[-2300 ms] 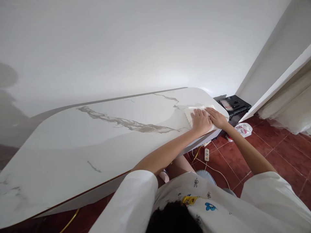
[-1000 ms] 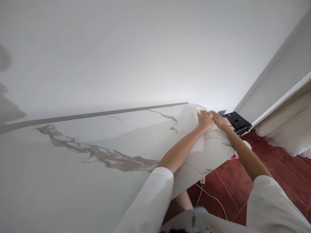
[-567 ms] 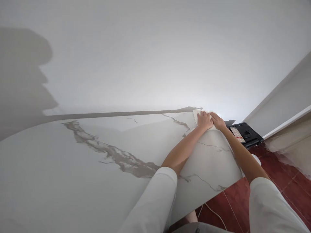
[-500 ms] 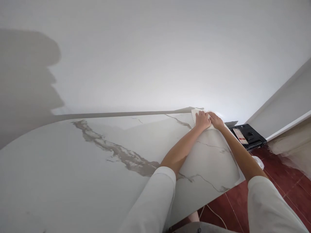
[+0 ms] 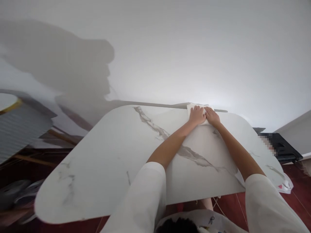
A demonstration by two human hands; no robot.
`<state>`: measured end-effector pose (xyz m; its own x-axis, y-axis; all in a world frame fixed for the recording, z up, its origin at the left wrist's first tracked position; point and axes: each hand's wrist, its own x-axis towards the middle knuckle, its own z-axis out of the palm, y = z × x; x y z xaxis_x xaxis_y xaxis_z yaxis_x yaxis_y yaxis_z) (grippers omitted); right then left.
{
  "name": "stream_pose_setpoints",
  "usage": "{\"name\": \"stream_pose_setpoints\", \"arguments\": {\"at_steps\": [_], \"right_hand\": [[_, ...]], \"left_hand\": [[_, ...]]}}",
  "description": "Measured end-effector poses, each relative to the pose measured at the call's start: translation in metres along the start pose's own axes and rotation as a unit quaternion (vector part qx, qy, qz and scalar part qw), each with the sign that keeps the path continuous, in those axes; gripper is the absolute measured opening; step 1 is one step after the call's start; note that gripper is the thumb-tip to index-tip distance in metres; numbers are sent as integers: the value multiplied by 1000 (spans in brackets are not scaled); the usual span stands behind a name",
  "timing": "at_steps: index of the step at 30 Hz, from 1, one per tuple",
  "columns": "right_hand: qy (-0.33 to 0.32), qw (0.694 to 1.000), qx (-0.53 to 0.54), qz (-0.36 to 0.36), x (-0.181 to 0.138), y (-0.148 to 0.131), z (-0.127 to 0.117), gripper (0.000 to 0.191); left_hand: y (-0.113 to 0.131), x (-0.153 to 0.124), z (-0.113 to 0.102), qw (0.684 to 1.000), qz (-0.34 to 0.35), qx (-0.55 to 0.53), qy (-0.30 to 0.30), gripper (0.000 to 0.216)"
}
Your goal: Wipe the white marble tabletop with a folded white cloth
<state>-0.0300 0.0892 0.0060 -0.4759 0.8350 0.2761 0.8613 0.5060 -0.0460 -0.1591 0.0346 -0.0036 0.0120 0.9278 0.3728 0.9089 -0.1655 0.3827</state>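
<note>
My left hand [image 5: 197,115] and my right hand [image 5: 212,116] lie side by side, fingers flat, pressing a white cloth [image 5: 190,108] onto a white marble-patterned table [image 5: 116,152]. The cloth sits at the table's far edge, next to the white wall. Only its left side and top edge show past my hands. Both my arms stretch forward across the tabletop in white sleeves.
A black device [image 5: 282,147] stands beyond the table's right end. A white plastic bag [image 5: 285,186] lies on the red tiled floor [image 5: 301,197] at the right. At the far left is a round gold-rimmed object [image 5: 9,103] with a ribbed side.
My hands and the cloth have slid from the table's right front corner to its far edge, then leftward along the wall. The view has swung left, showing the whole tabletop.
</note>
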Motion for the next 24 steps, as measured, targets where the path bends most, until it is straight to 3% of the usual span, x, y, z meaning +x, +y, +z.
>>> {"name": "stream_pose_setpoints", "arguments": {"at_steps": [13,19,24], "right_hand": [[28,988,80,-126,11,-92,33,47],[23,975,138,-173,10,-135,35,43],[16,966,166,-197,5,-159,36,39]], "left_hand": [[-79,-47,-32,993,-32,113,13,32],[-114,-74,-51,988,-32,141,54,35],[-128,-95,-64,986,-54,153,44,39]]}}
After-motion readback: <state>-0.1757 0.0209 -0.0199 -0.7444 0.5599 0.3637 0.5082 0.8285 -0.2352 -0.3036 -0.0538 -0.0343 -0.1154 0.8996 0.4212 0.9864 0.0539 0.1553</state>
